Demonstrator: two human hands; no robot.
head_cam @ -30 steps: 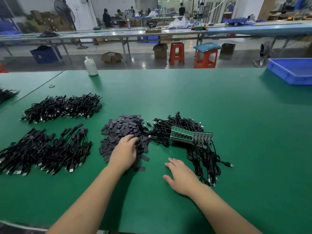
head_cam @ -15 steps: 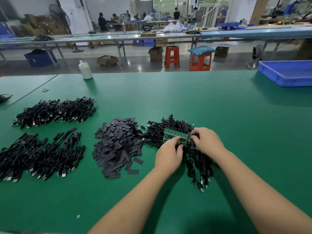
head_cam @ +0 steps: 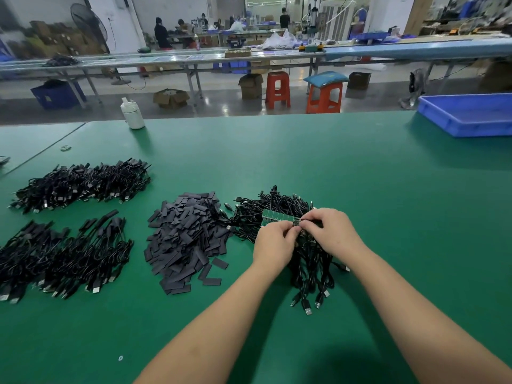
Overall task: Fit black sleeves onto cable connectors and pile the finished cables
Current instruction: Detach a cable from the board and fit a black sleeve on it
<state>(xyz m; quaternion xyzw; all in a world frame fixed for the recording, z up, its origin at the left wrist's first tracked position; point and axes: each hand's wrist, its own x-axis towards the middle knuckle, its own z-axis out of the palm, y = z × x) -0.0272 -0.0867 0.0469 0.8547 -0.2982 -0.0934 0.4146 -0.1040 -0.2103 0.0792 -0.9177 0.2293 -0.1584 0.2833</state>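
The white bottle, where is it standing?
In the head view the white bottle stands at the green table's far edge, left of centre, beyond the cable piles.

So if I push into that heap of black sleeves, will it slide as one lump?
Probably not. The black sleeves lie loose as flat, separate pieces, so they would likely scatter. They look thin and light, and strays already sit apart at the heap's near edge.

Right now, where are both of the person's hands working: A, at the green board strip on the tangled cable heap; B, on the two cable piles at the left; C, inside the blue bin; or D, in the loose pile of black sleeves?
A: the left hand and right hand meet at the green board strip atop the tangled cable heap, right of the sleeve pile.
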